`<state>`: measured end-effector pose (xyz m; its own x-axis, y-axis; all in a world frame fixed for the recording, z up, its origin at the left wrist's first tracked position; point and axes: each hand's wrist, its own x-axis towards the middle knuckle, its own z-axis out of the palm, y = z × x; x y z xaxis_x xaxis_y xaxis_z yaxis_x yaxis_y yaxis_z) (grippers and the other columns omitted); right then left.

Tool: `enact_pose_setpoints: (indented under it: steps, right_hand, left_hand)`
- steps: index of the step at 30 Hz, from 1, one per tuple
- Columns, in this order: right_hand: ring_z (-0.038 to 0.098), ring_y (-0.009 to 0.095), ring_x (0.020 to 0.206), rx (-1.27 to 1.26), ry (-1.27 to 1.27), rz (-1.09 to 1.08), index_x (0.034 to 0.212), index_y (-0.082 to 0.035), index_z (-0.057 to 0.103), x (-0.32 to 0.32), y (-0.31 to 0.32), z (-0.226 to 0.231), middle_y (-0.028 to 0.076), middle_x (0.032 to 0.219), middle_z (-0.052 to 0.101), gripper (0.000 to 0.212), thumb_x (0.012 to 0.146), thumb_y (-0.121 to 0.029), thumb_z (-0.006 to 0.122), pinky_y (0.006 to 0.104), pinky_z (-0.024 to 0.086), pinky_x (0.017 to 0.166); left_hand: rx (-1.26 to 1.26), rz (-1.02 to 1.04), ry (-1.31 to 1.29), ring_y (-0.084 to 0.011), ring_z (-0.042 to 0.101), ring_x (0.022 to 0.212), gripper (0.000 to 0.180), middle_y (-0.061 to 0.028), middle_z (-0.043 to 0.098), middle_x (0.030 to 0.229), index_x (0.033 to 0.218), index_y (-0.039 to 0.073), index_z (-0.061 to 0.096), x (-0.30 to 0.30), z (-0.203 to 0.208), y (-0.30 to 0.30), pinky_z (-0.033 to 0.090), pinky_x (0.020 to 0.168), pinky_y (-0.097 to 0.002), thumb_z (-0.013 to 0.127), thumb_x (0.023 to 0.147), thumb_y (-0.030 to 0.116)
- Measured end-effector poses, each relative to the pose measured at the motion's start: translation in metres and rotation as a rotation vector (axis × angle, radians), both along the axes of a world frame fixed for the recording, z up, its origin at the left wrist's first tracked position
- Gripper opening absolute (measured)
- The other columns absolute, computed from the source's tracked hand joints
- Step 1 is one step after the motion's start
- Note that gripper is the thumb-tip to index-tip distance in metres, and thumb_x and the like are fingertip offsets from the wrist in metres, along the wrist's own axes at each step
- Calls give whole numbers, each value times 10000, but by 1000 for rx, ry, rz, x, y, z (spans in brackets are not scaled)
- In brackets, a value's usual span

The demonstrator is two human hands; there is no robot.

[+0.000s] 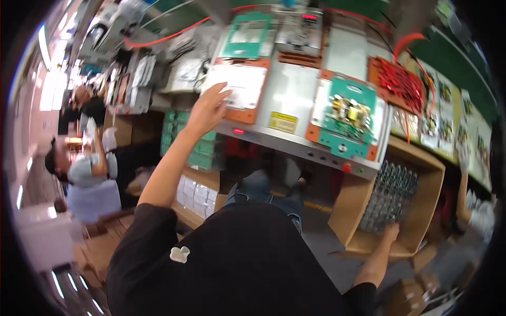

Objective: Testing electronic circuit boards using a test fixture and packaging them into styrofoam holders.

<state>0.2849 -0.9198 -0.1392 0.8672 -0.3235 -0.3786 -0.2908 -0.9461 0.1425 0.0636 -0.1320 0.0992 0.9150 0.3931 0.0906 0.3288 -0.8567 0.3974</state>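
Observation:
My left hand (208,109) is stretched over the near left side of the bench, fingers apart, at the edge of a bright white panel (247,79). That panel lies in an orange-brown fixture (246,116). Whether the fingertips touch it, I cannot tell. Down at the right, my right hand (391,231) reaches into an open cardboard box (349,213). It is beside rows of small dark and metallic parts (387,197), some in clear packing. Blur hides its fingers. A green carrier (341,146) with a populated circuit board (349,111) sits on the bench's right fixture.
Behind the white panel stands another green carrier (243,48). A metal machine (299,32) with a red display is at the back. Red parts (399,81) fill an orange tray at right. Green crates (200,150) stand below left. Other people sit left and reach in at right.

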Motion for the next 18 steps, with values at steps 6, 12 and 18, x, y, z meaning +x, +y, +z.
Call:
enact_pose_setpoints:
  steps: [6,12,18]
  right_hand:
    - [693,444,880,63,-235,44,1088,12,680,43,-52,-1,258,971,706,411,850,-323,687,519,560,765]
    - [655,261,797,1339,-656,-428,1233,-42,588,94,85,162,119,1105,639,357,1008,-303,496,332,578,673]
    - [595,120,718,1418,-137,168,1239,-62,587,56,343,238,38,1009,630,280,1021,-228,534,226,451,507]
  left_hand:
    - [-107,35,-52,-310,564,1255,309,-147,609,1345,1250,82,649,25,-13,1,516,973,-377,596,947,106]
    - [-169,151,-471,-266,662,1068,293,-163,670,1176,1207,37,657,72,-17,-46,532,926,-395,631,925,115]
    - [-935,-206,-316,-230,671,778,489,-166,685,1133,1339,22,560,127,43,-149,542,747,-338,688,914,226]
